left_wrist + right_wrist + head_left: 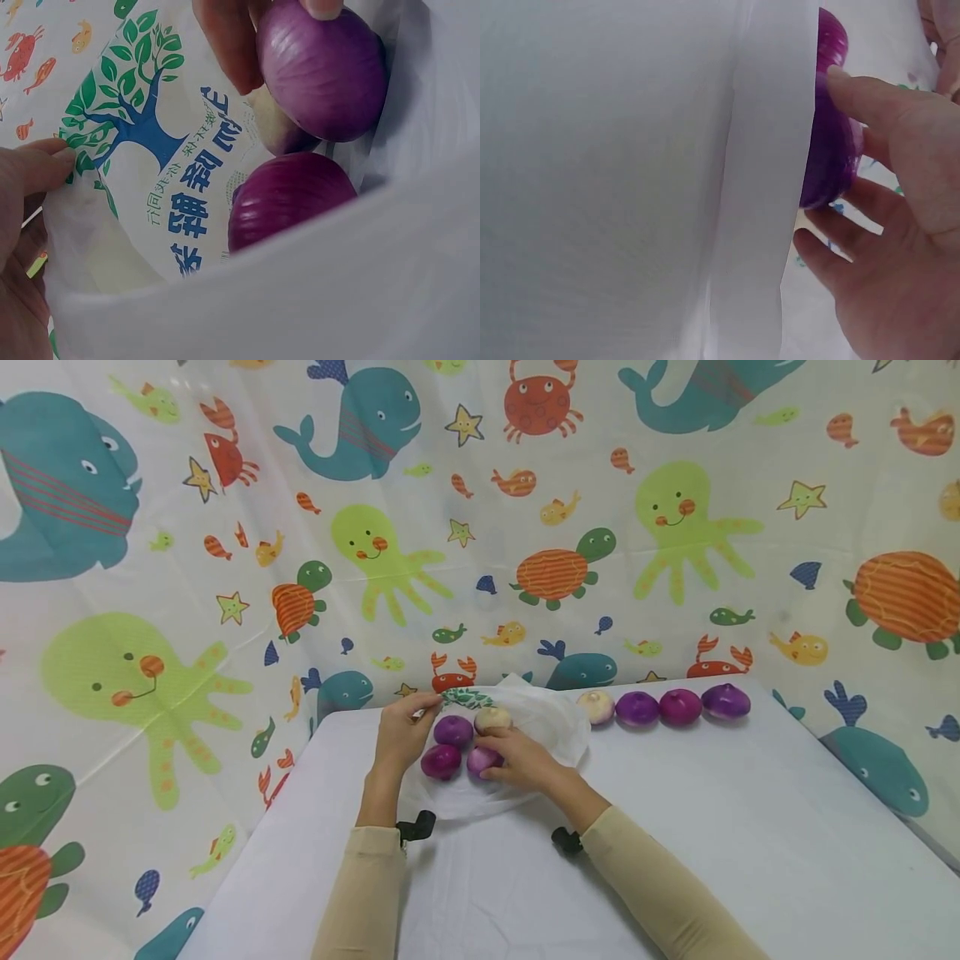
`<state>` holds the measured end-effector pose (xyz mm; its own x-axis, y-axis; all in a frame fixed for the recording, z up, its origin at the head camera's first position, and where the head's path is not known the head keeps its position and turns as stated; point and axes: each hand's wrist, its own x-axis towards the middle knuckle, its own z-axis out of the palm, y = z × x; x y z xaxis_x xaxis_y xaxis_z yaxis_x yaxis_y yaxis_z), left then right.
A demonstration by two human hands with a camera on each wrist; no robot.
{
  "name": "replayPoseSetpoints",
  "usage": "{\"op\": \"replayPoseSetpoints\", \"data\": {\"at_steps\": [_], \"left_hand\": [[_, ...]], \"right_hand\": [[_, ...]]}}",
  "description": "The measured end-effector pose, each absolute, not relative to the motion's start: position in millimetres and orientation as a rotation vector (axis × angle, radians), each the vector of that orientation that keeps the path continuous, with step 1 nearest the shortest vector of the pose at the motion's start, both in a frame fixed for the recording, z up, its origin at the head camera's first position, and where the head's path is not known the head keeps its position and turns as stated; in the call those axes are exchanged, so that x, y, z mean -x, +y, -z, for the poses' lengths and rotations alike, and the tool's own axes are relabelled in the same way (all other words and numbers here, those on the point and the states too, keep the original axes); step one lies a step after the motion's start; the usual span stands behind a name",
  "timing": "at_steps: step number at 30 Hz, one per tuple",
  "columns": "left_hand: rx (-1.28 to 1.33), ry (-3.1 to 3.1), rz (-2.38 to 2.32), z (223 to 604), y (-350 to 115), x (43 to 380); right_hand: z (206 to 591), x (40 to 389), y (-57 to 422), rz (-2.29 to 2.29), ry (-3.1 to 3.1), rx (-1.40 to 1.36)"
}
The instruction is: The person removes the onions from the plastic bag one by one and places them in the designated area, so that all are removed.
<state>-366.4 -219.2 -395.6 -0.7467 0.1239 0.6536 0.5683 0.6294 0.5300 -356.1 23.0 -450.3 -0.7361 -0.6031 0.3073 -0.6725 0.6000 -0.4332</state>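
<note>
The right hand (519, 758) has its thumb and fingers bent round a purple onion (480, 762), parted only as wide as the onion; in the right wrist view the thumb lies on one side and fingertips on the other. That onion sits within the mouth of a thin white plastic bag (558, 725), whose rim hides part of it from the right wrist camera. The left hand (402, 732) pinches the bag's edge between thumb and fingers, beside a printed tree (146, 124) with green leaves and a blue trunk — blue lettering (199, 195) runs next to it.

Close about the held onion, also at the bag, are a magenta onion (441, 762) to its left, a second purple onion (453, 731) behind that, and a pale onion (492, 719) just beyond the right hand's fingers.

To the right of the bag, a row of four stands near the far edge of the white table (735, 827): a whitish onion (597, 707), then purple, magenta and purple ones. Behind the table hangs a curtain (480, 560) printed with whales, octopuses, turtles and crabs. Both arms wear beige sleeves (652, 877).
</note>
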Motion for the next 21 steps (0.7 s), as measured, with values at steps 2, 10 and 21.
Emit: {"op": "replayPoseSetpoints", "data": {"at_steps": [2, 10, 21], "left_hand": [[0.537, -2.278, 1.016, 395.9, -219.2, 366.2], [0.533, -2.28, 1.04, 393.1, -218.3, 364.7], [0.533, -2.273, 1.036, 394.1, -218.7, 365.3]], "right_hand": [[451.9, 356.2, 22.8, -0.801, -2.7, -1.072], [450.6, 353.9, 25.2, -0.819, -2.732, -1.019], [452.1, 354.0, 26.5, -0.834, -2.786, -0.998]]}}
